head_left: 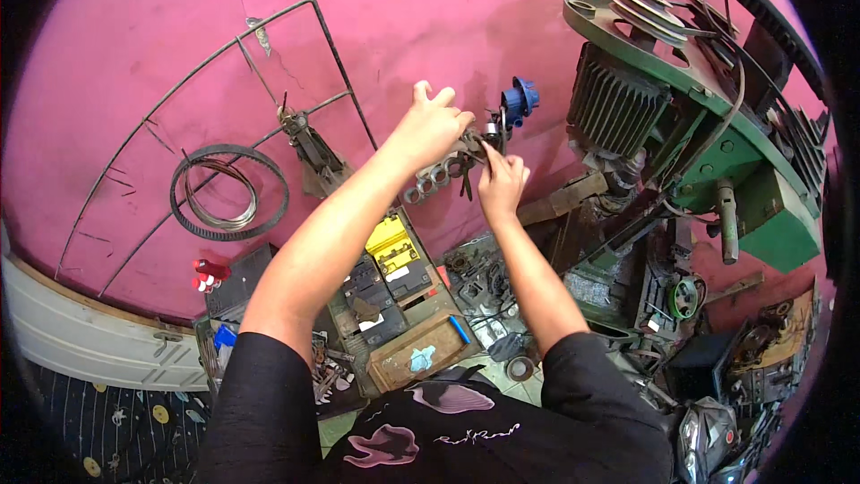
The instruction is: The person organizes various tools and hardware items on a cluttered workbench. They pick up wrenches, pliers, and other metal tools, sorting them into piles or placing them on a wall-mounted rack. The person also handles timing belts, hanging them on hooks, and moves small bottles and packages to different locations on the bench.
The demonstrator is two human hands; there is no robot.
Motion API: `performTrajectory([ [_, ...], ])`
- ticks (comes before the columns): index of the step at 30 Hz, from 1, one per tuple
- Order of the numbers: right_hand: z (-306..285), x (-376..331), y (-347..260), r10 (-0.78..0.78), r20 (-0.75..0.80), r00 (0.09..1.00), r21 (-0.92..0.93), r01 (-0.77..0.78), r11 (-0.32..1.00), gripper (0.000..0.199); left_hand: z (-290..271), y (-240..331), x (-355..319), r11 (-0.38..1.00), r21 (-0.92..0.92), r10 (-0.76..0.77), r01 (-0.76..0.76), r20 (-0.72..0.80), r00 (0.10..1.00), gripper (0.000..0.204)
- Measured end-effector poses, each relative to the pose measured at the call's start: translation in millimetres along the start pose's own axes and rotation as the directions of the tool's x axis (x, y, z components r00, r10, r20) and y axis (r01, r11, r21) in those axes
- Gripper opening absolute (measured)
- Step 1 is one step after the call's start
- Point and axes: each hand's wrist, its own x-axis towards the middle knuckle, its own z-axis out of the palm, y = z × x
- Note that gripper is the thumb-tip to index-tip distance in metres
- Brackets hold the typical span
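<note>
Both my arms are raised toward a cluster of dark metal tools (468, 154) hanging on the pink wall. My left hand (430, 128) is at the upper left of the cluster, its visible fingers bent and spread apart, one fingertip against the tools. Just right of and below it, my right hand (502, 184) has curled fingers, with its index finger and thumb up at the cluster. What the right fingers grip is too small and hidden to name. Several metal rings (425, 185) hang below the left hand. A blue ribbed plastic part (519, 100) hangs above the right hand.
A big green machine (708, 125) with a finned motor and pulleys stands on the right. Left on the wall are a metal frame (331, 49) and a black belt (280, 181). Below lie a yellow case (391, 244), a wooden tray (385, 367) and scattered metal parts (475, 273).
</note>
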Motion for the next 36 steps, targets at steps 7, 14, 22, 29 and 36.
performTrajectory([
  [7, -46, -75, 4, 0.308, 0.218, 0.926, 0.133, -0.341, 0.930, 0.028, 15, 36, 19, 0.918, -0.189, -0.339, 0.348, 0.077, 0.937, 0.043],
  [14, -73, -137, 4, 0.378, 0.353, 0.856, 0.189, -0.461, 0.867, 0.024, 19, 43, -1, 0.864, -0.247, -0.434, 0.440, 0.081, 0.897, 0.032],
  [22, -87, -159, -15, 0.334, 0.435, 0.836, 0.186, -0.446, 0.875, 0.024, 50, 46, -48, 0.786, -0.265, -0.558, 0.558, 0.084, 0.826, 0.052],
  [29, -91, -174, -37, 0.323, 0.493, 0.807, 0.198, -0.466, 0.862, 0.025, 34, 68, -112, 0.747, -0.362, -0.579, 0.558, 0.059, 0.813, 0.071],
  [36, -81, -204, -106, 0.119, 0.628, 0.769, 0.255, -0.348, 0.902, 0.024, 9, 148, -314, 0.520, -0.442, -0.720, 0.731, 0.233, 0.653, 0.056],
])
